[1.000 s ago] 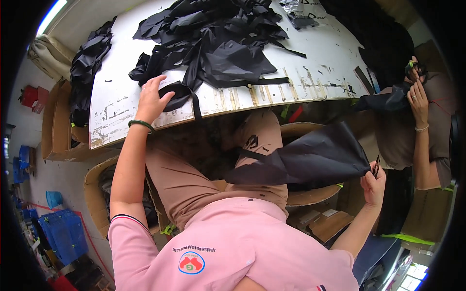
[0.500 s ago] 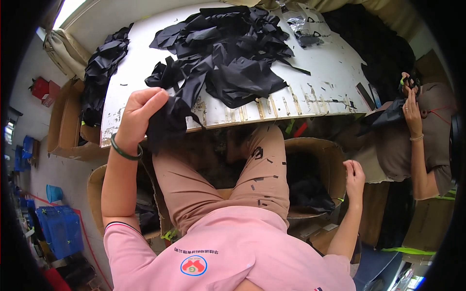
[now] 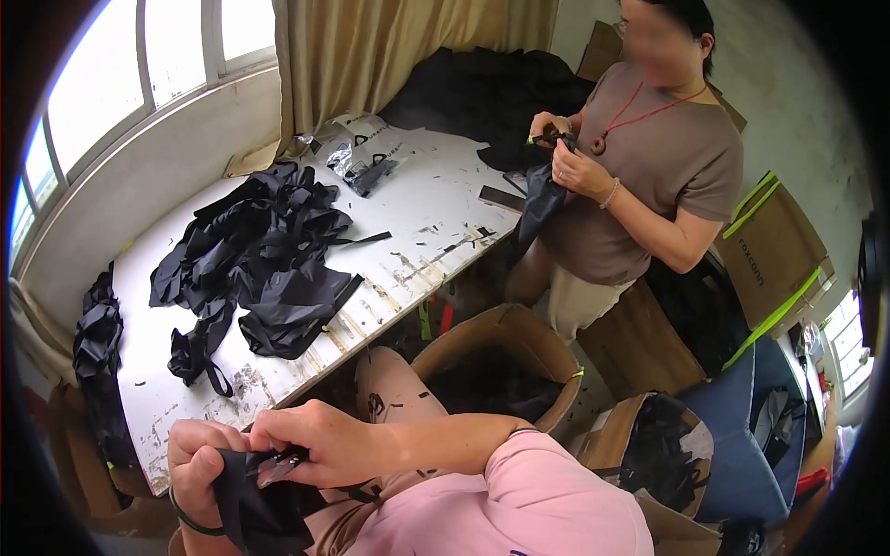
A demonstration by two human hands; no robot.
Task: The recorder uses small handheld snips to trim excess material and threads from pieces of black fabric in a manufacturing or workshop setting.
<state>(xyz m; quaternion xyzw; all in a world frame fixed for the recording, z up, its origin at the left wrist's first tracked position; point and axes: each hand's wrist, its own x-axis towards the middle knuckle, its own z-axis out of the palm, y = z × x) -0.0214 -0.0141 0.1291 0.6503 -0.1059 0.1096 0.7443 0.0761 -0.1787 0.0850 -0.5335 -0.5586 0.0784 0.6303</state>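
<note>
My left hand (image 3: 197,463), with a dark green bangle at its wrist, pinches a piece of black fabric (image 3: 248,508) near the table's front left edge. The cloth hangs down over my lap. Close against it, my right hand (image 3: 315,443) is closed around thread snips (image 3: 282,467) with a black body and a metal blade. The blade lies at the upper edge of the cloth; whether it touches, I cannot tell. On the table beyond, a heap of black fabric pieces (image 3: 269,232) lies crumpled, one smaller piece (image 3: 199,343) trailing a loop toward me.
The white table (image 3: 371,315) has a worn, glue-marked front edge. A clear plastic bag (image 3: 357,157) lies at its back. A co-worker (image 3: 640,185) stands at the right, handling black cloth. Cardboard boxes (image 3: 505,334) with black fabric stand below, beside a blue bin (image 3: 742,435).
The view has swung to the right, showing the co-worker more fully. My right hand has come across to my left hand and now holds snips. The pinched cloth has left the heap.
</note>
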